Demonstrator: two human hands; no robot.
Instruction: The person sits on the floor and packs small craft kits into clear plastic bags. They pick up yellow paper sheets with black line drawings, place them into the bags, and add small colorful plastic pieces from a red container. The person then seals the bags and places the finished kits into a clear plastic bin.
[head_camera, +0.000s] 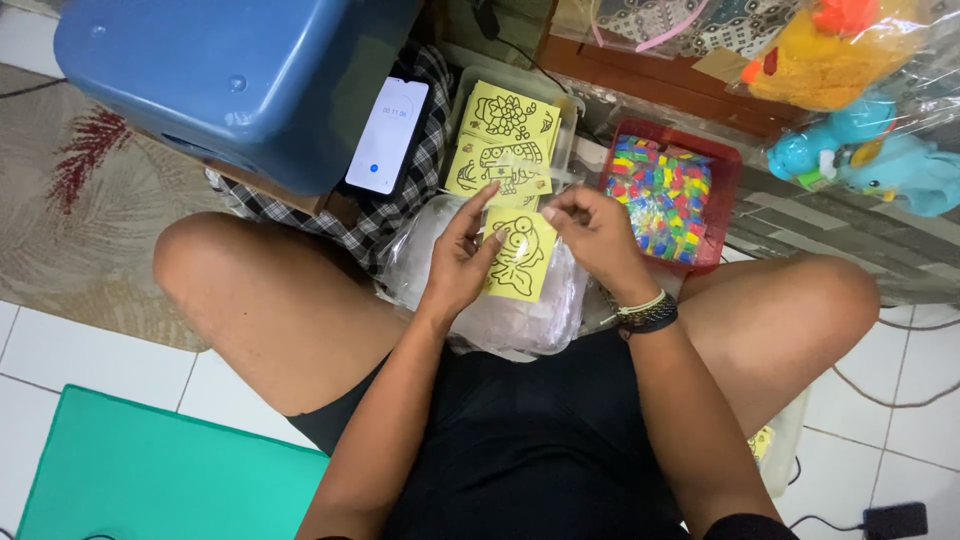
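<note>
My left hand holds a small yellow card with a black line drawing by its left edge, above a bundle of clear plastic bags in my lap. My right hand pinches the card's top right corner, where a clear plastic sleeve seems to stick up from it. Just beyond the hands, a clear tub holds more yellow drawing cards.
A red tray of small coloured packets sits to the right of the tub. A phone with a lit screen leans on checked cloth by a blue plastic stool. Bagged toys lie at the top right, a green mat at the lower left.
</note>
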